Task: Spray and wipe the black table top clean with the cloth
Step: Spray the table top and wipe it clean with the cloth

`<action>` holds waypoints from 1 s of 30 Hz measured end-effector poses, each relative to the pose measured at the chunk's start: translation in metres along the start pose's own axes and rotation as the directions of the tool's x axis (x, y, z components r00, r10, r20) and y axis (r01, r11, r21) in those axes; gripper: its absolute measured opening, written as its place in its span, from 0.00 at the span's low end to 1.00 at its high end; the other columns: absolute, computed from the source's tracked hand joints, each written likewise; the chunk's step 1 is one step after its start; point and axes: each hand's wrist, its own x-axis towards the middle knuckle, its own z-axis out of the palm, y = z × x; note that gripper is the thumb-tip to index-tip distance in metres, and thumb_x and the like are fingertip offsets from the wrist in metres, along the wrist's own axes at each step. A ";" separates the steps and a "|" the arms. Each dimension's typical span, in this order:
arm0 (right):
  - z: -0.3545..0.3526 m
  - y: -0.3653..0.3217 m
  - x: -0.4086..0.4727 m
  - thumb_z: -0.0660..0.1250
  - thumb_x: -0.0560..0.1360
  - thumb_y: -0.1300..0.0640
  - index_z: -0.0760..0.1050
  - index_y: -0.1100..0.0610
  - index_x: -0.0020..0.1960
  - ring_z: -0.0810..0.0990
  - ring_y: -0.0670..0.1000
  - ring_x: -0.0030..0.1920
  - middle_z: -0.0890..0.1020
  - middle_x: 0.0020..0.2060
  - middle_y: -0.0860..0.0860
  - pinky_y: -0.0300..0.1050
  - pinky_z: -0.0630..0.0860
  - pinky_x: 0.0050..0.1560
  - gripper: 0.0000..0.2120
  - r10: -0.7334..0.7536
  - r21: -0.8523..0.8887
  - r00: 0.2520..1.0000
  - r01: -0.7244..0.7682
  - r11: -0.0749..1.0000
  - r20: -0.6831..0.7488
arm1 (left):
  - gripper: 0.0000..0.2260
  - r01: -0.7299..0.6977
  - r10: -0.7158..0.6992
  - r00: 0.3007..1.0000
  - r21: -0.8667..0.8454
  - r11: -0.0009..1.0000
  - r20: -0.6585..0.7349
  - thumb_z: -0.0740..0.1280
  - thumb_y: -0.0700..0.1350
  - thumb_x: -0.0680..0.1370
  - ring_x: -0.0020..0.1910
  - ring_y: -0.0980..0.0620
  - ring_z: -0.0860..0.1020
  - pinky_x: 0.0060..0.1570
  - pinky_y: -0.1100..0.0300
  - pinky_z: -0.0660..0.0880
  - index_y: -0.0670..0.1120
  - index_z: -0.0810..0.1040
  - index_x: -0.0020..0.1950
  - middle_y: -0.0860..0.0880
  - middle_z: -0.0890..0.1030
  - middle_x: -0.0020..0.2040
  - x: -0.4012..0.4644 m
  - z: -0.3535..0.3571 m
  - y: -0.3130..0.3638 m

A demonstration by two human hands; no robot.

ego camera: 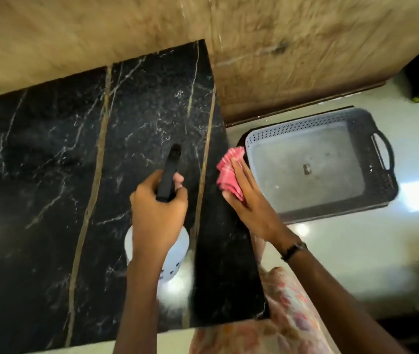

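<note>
The black marble table top [49,162] with gold and white veins fills the left and middle of the head view. My left hand [158,213] grips a spray bottle [168,175] with a black trigger head and a pale translucent body, its nozzle pointing away from me over the top. My right hand [248,198] presses a folded pink cloth [230,169] against the table's dark right side face, fingers spread flat over it. A dark watch [294,250] sits on that wrist.
A grey perforated plastic basket [387,180] with a handle lies on the glossy floor right of the table, close to the cloth. A beige marbled wall [280,47] backs the table. My patterned clothing [287,320] shows below the table corner.
</note>
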 end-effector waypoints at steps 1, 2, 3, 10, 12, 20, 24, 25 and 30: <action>0.007 0.001 -0.025 0.59 0.80 0.50 0.44 0.48 0.78 0.45 0.35 0.75 0.45 0.77 0.42 0.32 0.49 0.73 0.33 0.020 -0.038 1.000 -0.020 0.999 0.000 | 0.09 -0.005 0.005 1.000 -0.023 1.000 0.019 0.67 0.37 0.74 0.31 0.50 0.75 0.29 0.70 0.71 0.50 0.79 0.41 0.45 0.79 0.34 -0.009 -0.008 -0.005; 0.014 0.002 -0.048 0.59 0.80 0.49 0.44 0.47 0.78 0.46 0.39 0.76 0.44 0.77 0.41 0.36 0.51 0.74 0.33 0.035 -0.079 0.999 -0.036 0.996 -0.007 | 0.08 -0.009 0.011 0.999 -0.050 0.999 0.038 0.67 0.37 0.74 0.32 0.48 0.75 0.29 0.71 0.70 0.50 0.79 0.41 0.45 0.79 0.34 -0.018 -0.016 -0.011; 0.021 0.002 -0.070 0.59 0.80 0.50 0.44 0.47 0.78 0.47 0.40 0.76 0.44 0.77 0.40 0.37 0.53 0.73 0.33 0.051 -0.120 0.998 -0.053 0.991 -0.021 | 0.08 -0.014 0.018 0.998 -0.082 0.997 0.057 0.67 0.37 0.74 0.33 0.47 0.75 0.29 0.71 0.70 0.50 0.79 0.42 0.44 0.79 0.35 -0.027 -0.025 -0.017; 0.046 -0.002 -0.178 0.62 0.79 0.61 0.46 0.48 0.76 0.62 0.49 0.72 0.46 0.77 0.43 0.37 0.63 0.67 0.34 0.089 -0.342 0.995 -0.102 0.934 -0.054 | 0.09 -0.045 0.069 0.990 -0.182 0.982 0.125 0.67 0.36 0.74 0.37 0.49 0.77 0.36 0.69 0.74 0.51 0.79 0.42 0.47 0.81 0.38 -0.084 -0.078 -0.069; 0.050 -0.007 -0.198 0.63 0.77 0.67 0.49 0.51 0.77 0.71 0.56 0.68 0.49 0.77 0.45 0.45 0.72 0.63 0.35 0.087 -0.469 0.993 -0.115 0.876 -0.080 | 0.09 -0.042 0.067 0.989 -0.183 0.982 0.128 0.67 0.36 0.74 0.39 0.50 0.77 0.37 0.71 0.73 0.50 0.79 0.42 0.49 0.81 0.39 -0.100 -0.095 -0.086; 0.113 -0.032 -0.231 0.70 0.66 0.76 0.67 0.60 0.71 0.64 0.67 0.70 0.69 0.70 0.59 0.67 0.74 0.58 0.36 -0.056 -0.822 0.975 -0.148 0.549 -0.213 | 0.13 0.035 -0.033 0.999 -0.310 0.950 0.009 0.66 0.33 0.74 0.38 0.58 0.79 0.42 0.70 0.75 0.53 0.80 0.42 0.54 0.82 0.39 -0.144 -0.160 -0.136; 0.161 -0.045 -0.223 0.69 0.61 0.79 0.70 0.61 0.69 0.67 0.66 0.69 0.71 0.69 0.60 0.66 0.68 0.65 0.38 -0.201 -0.860 0.978 0.054 0.507 -0.057 | 0.10 0.089 -0.115 0.992 -0.350 0.933 -0.054 0.65 0.33 0.75 0.33 0.49 0.75 0.42 0.43 0.77 0.46 0.80 0.49 0.50 0.81 0.42 -0.163 -0.194 -0.160; 0.177 -0.050 -0.221 0.70 0.61 0.78 0.71 0.61 0.68 0.69 0.66 0.68 0.73 0.68 0.60 0.66 0.69 0.64 0.37 -0.215 -0.861 0.977 0.108 0.497 -0.002 | 0.10 0.089 -0.126 0.989 -0.362 0.928 -0.081 0.65 0.33 0.76 0.35 0.47 0.74 0.39 0.43 0.75 0.47 0.80 0.48 0.49 0.81 0.42 -0.166 -0.201 -0.166; 0.267 -0.092 -0.207 0.77 0.58 0.68 0.75 0.57 0.66 0.74 0.61 0.66 0.76 0.65 0.56 0.60 0.72 0.63 0.37 -0.223 -0.842 0.948 0.305 0.445 0.226 | 0.10 0.114 -0.211 0.957 -0.410 0.905 -0.200 0.63 0.32 0.76 0.47 0.25 0.73 0.52 0.33 0.73 0.45 0.79 0.49 0.45 0.79 0.43 -0.176 -0.254 -0.198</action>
